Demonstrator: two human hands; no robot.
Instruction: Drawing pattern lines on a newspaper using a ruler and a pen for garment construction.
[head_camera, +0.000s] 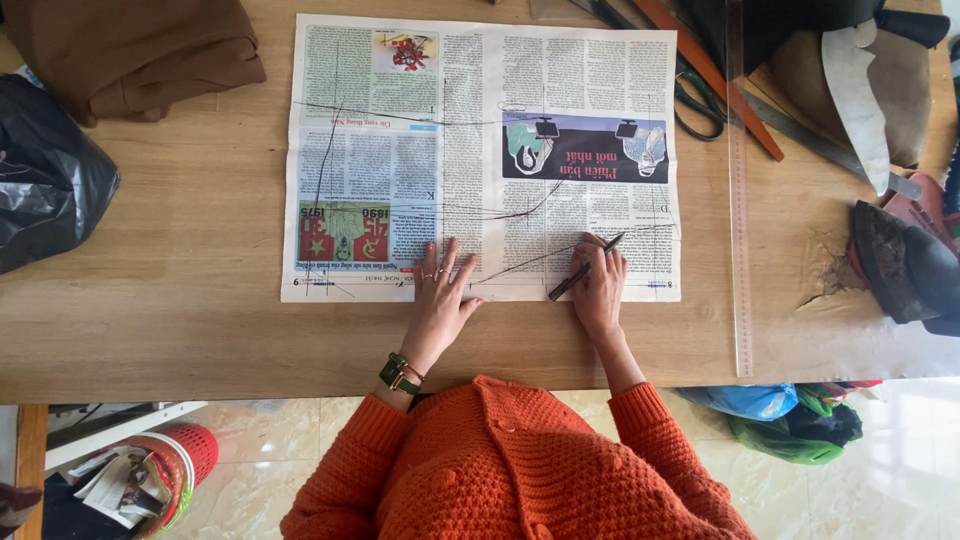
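The newspaper sheet is lying flat mid-table, and your right hand is gripping a dark pen on a drawn curve near its lower edge. Your left hand is pressing down flat, fingers spread, grasping nothing; keeping that pressure beside the line is advisable, as is staying clear of the long ruler.

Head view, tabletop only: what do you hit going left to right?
Black plastic bag → folded brown cloth → left hand flat on the spread newspaper sheet → right hand holding a dark pen → long clear plastic ruler → dark iron.
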